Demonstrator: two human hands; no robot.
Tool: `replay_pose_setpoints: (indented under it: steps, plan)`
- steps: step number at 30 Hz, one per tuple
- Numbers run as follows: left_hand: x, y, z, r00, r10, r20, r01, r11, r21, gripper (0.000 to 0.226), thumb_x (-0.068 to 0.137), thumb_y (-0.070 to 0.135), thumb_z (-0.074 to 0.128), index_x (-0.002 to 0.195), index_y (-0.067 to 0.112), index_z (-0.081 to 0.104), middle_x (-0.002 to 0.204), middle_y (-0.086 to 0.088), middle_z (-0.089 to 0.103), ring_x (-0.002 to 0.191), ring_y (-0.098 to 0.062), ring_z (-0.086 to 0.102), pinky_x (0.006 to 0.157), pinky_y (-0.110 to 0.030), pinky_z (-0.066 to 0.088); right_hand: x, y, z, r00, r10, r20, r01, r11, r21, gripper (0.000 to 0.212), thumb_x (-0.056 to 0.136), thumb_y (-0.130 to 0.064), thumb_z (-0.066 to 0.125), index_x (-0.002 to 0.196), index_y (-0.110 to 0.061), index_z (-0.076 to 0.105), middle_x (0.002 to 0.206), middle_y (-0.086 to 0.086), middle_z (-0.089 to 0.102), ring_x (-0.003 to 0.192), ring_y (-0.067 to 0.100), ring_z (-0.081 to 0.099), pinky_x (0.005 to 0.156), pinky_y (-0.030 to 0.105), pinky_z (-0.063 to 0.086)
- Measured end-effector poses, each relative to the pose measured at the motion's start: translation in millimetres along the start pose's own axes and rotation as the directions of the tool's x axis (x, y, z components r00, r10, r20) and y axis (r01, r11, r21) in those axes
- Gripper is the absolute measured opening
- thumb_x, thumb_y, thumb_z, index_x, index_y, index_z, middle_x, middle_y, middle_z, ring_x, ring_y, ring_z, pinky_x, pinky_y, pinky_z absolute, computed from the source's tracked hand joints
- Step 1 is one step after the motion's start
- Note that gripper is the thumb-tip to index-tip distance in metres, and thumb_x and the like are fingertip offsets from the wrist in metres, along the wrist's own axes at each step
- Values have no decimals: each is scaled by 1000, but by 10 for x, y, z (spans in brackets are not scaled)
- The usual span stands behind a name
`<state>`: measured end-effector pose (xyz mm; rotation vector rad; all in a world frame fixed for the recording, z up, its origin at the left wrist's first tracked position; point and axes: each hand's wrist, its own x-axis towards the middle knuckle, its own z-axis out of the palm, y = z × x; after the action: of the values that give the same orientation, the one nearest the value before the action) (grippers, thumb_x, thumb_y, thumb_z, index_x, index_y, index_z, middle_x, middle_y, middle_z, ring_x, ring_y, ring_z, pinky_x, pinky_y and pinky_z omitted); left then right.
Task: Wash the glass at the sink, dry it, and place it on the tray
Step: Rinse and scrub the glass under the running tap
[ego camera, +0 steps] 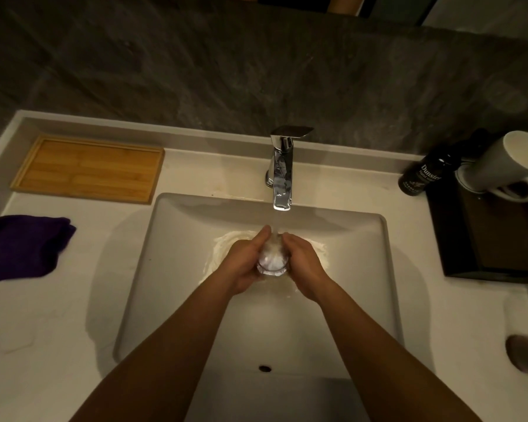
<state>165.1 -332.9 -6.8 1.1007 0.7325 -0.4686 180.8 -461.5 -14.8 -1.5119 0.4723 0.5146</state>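
Chrome shines, stone stays dull at the basin.
The tap [282, 172] gleams in mirror-bright polished metal; the sink [177, 239] reads smooth, satiny white. The tray [89, 167] shows pale matt wood strips, the purple cloth [22, 248] looks soft and fuzzy, the glass [272, 257] is clear and wet, and the mug [500, 166] is glossy ceramic.

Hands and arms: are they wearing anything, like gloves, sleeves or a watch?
No. The left hand and right hand are bare, with no gloves, rings or watch showing. Both forearms are bare too, with no sleeves in view as far as the picture's bottom edge.
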Motion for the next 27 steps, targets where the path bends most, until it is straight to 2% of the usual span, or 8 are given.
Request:
replay_pose_setpoints:
  steps: [3,6,11,15,17,20,22,27]
  plan:
    - [-30,-39,74,990,120,-72,-124,991,-54,51,93,54,65,102,5,79,104,-18,80,102,-39,75,93,-53,57,-41,74,74,997,4,-76,1,997,73,58,88,-52,54,125,-12,74,129,13,77,123,31,71,112,52,52]
    - [-42,-134,128,985,133,-110,-146,982,-119,50,100,50,57,108,5,77,106,-17,80,97,-33,77,81,-41,61,-128,42,121,997,-1,-82,6,997,72,55,92,-55,48,121,-17,76,123,9,80,118,28,73,110,52,53]
    - [22,-46,-17,996,66,-59,-61,995,74,57,90,59,67,101,5,79,99,-18,80,97,-40,76,79,-45,55,-117,-92,13,999,-38,22,40,995,-88,34,109,-28,44,108,-9,72,122,24,74,105,24,69,94,40,53]
    - [-4,-196,88,967,229,-110,-237,969,-74,55,92,58,61,108,8,77,107,-17,79,103,-37,75,90,-47,58,-179,-3,156,995,5,-100,-1,999,37,55,94,-54,48,123,-15,74,125,9,78,118,26,73,107,48,56]
    - [-32,-184,68,978,190,-88,-194,980,-38,52,96,56,58,109,10,77,106,-14,80,99,-33,76,87,-44,58,-188,8,109,996,-15,-86,14,1000,-7,59,92,-58,48,122,-15,74,123,9,79,117,28,74,107,52,55]
    - [-41,-59,-45,999,40,11,-41,993,110,51,97,54,60,104,7,78,97,-13,81,89,-29,77,77,-38,56,-180,-136,12,999,-49,17,51,986,-159,42,101,-43,50,104,-9,76,113,16,79,109,34,73,101,50,55]
    - [-66,-9,-29,998,62,-3,-62,991,118,51,97,51,61,99,3,78,89,-14,80,79,-28,77,71,-34,58,-177,-149,18,998,-62,13,63,986,-157,34,104,-35,51,93,-13,74,107,14,77,100,30,71,96,47,53]
    - [-67,-158,106,980,170,-106,-182,977,-112,48,103,45,54,115,3,73,110,-18,79,104,-35,75,93,-49,59,-226,-46,164,991,-2,-130,8,999,48,49,98,-51,49,119,-16,77,120,7,80,114,27,75,107,50,56]
